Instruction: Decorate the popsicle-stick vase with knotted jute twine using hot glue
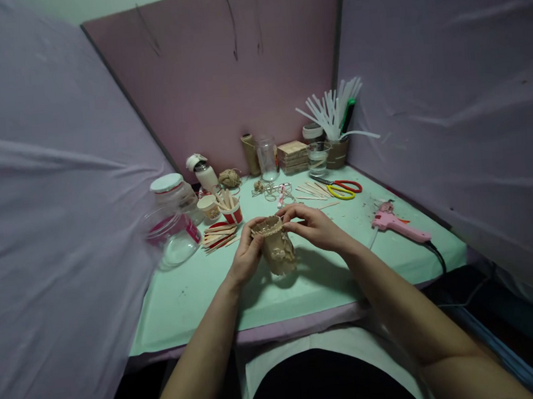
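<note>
I hold a small cylindrical holder made of wooden sticks [278, 251] above the mint-green table [328, 274]. My left hand [247, 257] wraps round its left side. My right hand [312, 225] pinches its rim at the top right, where twine runs round the edge. The holder is tilted, with its open mouth facing away from me. Both hands are closed on it.
A pink glue gun [400, 224] with a black cord lies at the right. Scissors [343, 188], loose sticks [218, 235], paper cups [231, 212], clear jars [172, 236], a twine ball [230, 178], stacked wood pieces [293, 155] and a cup of white straws [334, 120] stand further back. Purple cloth panels enclose the table.
</note>
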### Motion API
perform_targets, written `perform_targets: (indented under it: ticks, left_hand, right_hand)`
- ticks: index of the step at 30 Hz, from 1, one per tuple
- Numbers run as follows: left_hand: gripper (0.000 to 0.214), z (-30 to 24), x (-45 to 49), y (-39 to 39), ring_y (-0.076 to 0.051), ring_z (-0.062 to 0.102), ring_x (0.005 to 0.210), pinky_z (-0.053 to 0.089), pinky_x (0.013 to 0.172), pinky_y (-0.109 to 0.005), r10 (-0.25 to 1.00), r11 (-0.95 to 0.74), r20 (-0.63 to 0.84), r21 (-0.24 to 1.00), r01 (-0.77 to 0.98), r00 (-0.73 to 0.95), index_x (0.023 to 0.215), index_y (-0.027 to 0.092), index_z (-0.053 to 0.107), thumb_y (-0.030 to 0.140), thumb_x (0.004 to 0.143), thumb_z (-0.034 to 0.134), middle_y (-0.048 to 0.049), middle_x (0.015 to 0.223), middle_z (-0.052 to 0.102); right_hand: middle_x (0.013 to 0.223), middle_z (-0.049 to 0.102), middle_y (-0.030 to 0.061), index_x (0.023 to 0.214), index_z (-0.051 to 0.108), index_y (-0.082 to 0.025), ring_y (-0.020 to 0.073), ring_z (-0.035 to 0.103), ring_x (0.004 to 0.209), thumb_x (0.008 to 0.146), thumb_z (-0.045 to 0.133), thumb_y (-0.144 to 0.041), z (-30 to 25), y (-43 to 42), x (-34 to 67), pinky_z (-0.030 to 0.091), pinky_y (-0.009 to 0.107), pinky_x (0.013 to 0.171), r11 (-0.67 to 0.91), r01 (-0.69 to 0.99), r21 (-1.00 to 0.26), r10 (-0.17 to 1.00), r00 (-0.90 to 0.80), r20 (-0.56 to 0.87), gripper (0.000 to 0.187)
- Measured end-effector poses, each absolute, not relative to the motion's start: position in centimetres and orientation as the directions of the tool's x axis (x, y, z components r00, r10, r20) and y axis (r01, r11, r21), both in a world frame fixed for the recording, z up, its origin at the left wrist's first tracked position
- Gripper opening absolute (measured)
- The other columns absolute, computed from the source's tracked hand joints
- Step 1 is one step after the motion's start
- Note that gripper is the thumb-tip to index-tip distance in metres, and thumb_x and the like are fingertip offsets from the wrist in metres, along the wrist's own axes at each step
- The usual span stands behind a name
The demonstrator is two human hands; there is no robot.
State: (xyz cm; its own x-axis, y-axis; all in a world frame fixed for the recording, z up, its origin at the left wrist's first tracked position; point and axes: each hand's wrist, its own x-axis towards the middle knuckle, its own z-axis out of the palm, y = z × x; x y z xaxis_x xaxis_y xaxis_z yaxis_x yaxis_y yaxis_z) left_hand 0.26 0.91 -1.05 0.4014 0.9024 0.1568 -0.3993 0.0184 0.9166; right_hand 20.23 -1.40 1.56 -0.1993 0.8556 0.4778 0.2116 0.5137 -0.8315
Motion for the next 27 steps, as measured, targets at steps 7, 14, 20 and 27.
perform_targets:
  ticks: [7,14,20,27]
  left_hand:
    - [0.049,-0.8,-0.1,0.6,-0.021,0.063,0.097,0.049,0.082,-0.030,0.856,0.116,0.107,0.913,-0.390,0.505,0.125,0.023,0.049,0.041,0.082,0.063,-0.0082,0.118,0.063]
    - [0.049,-0.9,0.5,0.7,-0.021,0.063,0.093,0.050,0.078,-0.030,0.854,0.105,0.142,0.895,-0.433,0.500,0.119,0.023,0.051,0.041,0.076,0.067,-0.0066,0.112,0.063]
    - [0.059,-1.3,1.1,0.5,-0.019,0.062,0.088,0.049,0.075,-0.029,0.896,-0.027,0.181,0.934,-0.357,0.406,0.115,0.024,0.049,0.042,0.066,0.077,-0.0044,0.104,0.064]
    - [0.044,-0.7,1.3,0.2,-0.018,0.064,0.080,0.051,0.070,-0.030,0.909,0.061,0.114,0.915,-0.399,0.401,0.110,0.022,0.049,0.038,0.074,0.069,-0.0037,0.100,0.063]
  right_hand:
    - [0.093,0.062,0.0058,0.077,0.062,-0.018,0.0178,0.058,0.088,0.083,0.060,-0.029,2.9,-1.6,20.2,0.048,0.032,0.078,0.459,0.271,-0.846,0.882,-0.254,0.398,0.013]
    - [0.093,0.062,0.0054,0.076,0.063,-0.017,0.0163,0.057,0.083,0.081,0.063,-0.032,2.6,-1.4,20.0,0.049,0.030,0.072,0.395,0.244,-0.886,0.914,-0.205,0.351,0.016]
    - [0.093,0.062,0.0053,0.077,0.063,-0.017,0.0167,0.057,0.086,0.082,0.061,-0.028,2.8,-1.7,19.6,0.047,0.031,0.078,0.423,0.315,-0.850,0.905,-0.202,0.375,0.013]
    - [0.093,0.063,0.0050,0.075,0.061,-0.018,0.0169,0.058,0.089,0.082,0.062,-0.029,3.0,-1.8,19.8,0.046,0.031,0.082,0.450,0.324,-0.832,0.891,-0.227,0.393,0.013]
